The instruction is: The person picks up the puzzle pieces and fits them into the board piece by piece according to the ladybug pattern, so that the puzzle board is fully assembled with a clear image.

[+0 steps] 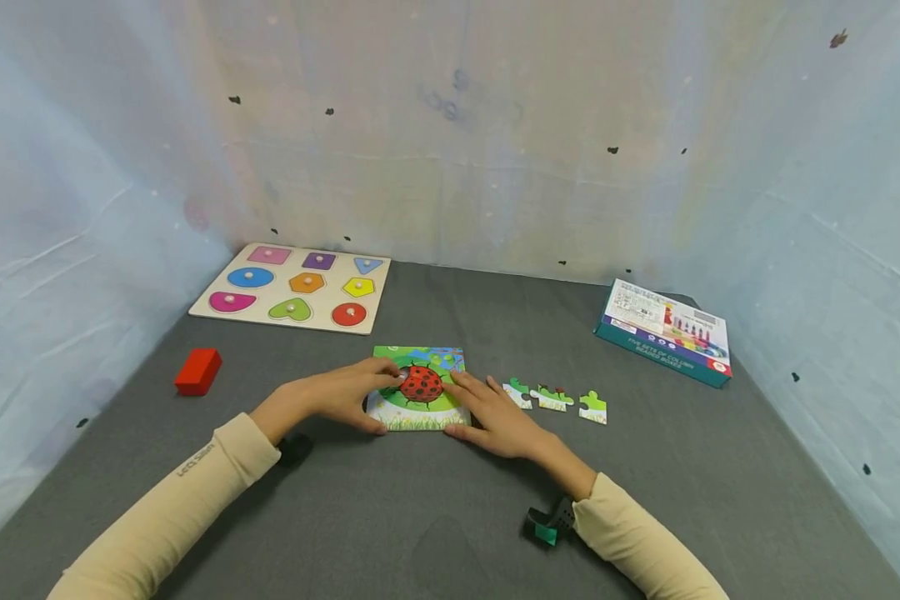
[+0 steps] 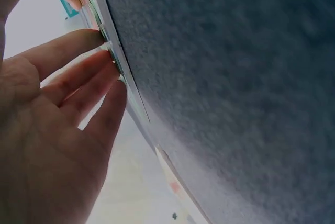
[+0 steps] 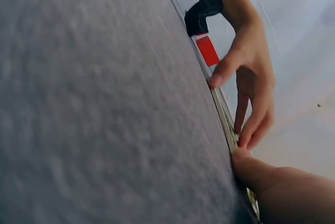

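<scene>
A square jigsaw puzzle (image 1: 412, 421) with a red ladybug picture lies on the grey table between both hands. The left hand (image 1: 350, 394) touches it from the left, fingertips on the picture and thumb at the lower left corner. From the right, the right hand (image 1: 501, 418) rests its fingertips on the puzzle's right side, thumb by the lower right corner. Fairly straight fingers (image 2: 78, 77) meet the puzzle's thin edge in the left wrist view. In the right wrist view the right thumb (image 3: 254, 171) lies against that edge. Beside the right hand are loose jigsaw pieces (image 1: 552, 400).
At the back left lies a wooden shape board (image 1: 322, 322) with colored knobbed shapes. A red block (image 1: 198, 372) sits at the left. To the right is a teal and white box (image 1: 663, 332). Pale sheeting (image 1: 450, 192) encloses the table's back and sides.
</scene>
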The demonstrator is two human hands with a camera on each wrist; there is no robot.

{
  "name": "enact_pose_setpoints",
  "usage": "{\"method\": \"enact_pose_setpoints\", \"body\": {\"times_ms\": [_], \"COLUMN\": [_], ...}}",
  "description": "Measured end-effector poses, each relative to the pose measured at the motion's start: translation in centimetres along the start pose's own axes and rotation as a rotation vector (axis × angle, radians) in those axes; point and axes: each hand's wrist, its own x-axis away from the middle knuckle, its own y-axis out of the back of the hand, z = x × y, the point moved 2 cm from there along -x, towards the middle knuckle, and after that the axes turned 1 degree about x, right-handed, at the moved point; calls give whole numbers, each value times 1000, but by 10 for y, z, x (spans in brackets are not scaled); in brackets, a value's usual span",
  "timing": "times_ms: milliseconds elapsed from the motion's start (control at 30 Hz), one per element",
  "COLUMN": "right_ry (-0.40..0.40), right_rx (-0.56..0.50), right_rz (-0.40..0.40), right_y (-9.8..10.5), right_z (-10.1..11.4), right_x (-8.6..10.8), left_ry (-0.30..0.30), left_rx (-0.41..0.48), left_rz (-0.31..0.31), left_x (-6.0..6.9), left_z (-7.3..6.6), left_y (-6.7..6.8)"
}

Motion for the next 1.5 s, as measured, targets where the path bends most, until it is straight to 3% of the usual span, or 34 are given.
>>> {"method": "enact_pose_setpoints", "body": {"times_ms": [233,367,500,600,733,800,1033,1200,1500], "right_ry": [18,44,59,52,21,-11,-107,-97,-65], "right_rx": [-20,-47,-148,-196,-177,-171,-186,-188,-180], "right_rz": [-2,1,-16,-81,-197,-217,-164,-153,-225], "right_y": [4,7,12,19,32,38,51,47,41], "right_z": [-5,-7,-14,-26,-47,-56,-74,-78,-78], "right_x": [-1,-2,2,9,23,30,50,54,53], "left_ry": [-17,20,54,50,51,55,54,52,55], "left_rx": [14,73,94,99,112,116,107,111,111], "left_rz": [0,46,87,94,86,83,76,73,71], "left_x": [3,6,7,8,8,9,9,10,10], "left_z": [4,9,13,14,13,13,13,14,11], "left_y": [3,4,3,2,2,2,4,3,4]}}
